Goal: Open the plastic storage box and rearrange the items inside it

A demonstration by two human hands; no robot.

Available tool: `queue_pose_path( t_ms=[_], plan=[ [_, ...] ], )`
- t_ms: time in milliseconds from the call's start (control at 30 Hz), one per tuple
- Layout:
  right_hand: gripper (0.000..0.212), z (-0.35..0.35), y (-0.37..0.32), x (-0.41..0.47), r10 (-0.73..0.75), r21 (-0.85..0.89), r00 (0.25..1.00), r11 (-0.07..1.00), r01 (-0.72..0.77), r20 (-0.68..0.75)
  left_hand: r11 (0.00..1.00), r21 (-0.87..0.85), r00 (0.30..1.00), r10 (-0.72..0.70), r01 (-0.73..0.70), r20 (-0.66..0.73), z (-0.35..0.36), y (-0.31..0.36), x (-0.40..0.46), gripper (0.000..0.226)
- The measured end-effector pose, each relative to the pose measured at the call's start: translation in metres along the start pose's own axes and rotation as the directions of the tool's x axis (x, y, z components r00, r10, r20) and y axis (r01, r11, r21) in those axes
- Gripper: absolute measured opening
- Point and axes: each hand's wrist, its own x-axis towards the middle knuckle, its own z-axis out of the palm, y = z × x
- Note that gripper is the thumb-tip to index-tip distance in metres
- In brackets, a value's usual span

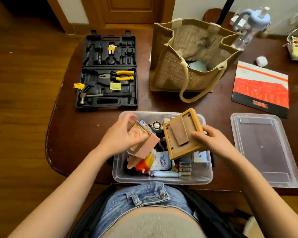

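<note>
The clear plastic storage box [162, 180] stands open at the table's near edge, full of small items. Its clear lid [263, 148] lies flat to the right. My left hand [122, 136] grips a clear block with a brownish card in it [144, 143], tilted above the box's left side. My right hand [212, 140] holds a wooden picture frame [182, 133] by its lower right edge, back side up and tilted over the box. Under them lie a red and yellow toy figure [143, 164], a blue and white pouch [162, 162], a small round fan [156, 126] and batteries [185, 169].
An open black tool case [108, 71] with pliers and a hammer lies at the far left of the dark wooden table. A jute tote bag [187, 57] stands behind the box. A red tools booklet [261, 88] lies at right, a water bottle [248, 26] behind it.
</note>
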Motion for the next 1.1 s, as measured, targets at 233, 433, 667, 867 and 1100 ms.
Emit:
queue_pose_path(
  t_ms=[233,433,667,867,1100],
  plan=[
    [0.017,0.005,0.011,-0.006,-0.108,-0.106,0.989,0.99,0.097,-0.101,0.984,0.13,0.991,0.119,-0.126,0.055,0.023,0.011,-0.005,0.071],
    [0.017,0.008,0.018,-0.005,-0.153,0.026,0.981,0.987,0.158,-0.12,0.942,0.306,0.991,0.127,-0.135,0.044,0.012,0.008,-0.012,0.054],
    [0.013,0.007,0.017,-0.001,-0.166,0.135,0.98,0.974,0.181,-0.113,0.942,0.124,0.865,0.226,-0.31,0.449,0.052,0.039,-0.019,0.017],
    [0.017,-0.001,0.015,0.002,-0.201,0.163,0.978,0.964,0.209,-0.063,0.769,0.446,0.747,0.061,-0.459,0.662,0.112,0.04,-0.007,0.04],
    [0.016,-0.015,0.019,0.006,-0.231,0.224,0.972,0.946,0.233,-0.036,0.711,0.581,0.837,0.02,-0.396,0.546,0.124,0.039,-0.006,0.014]
  ],
)
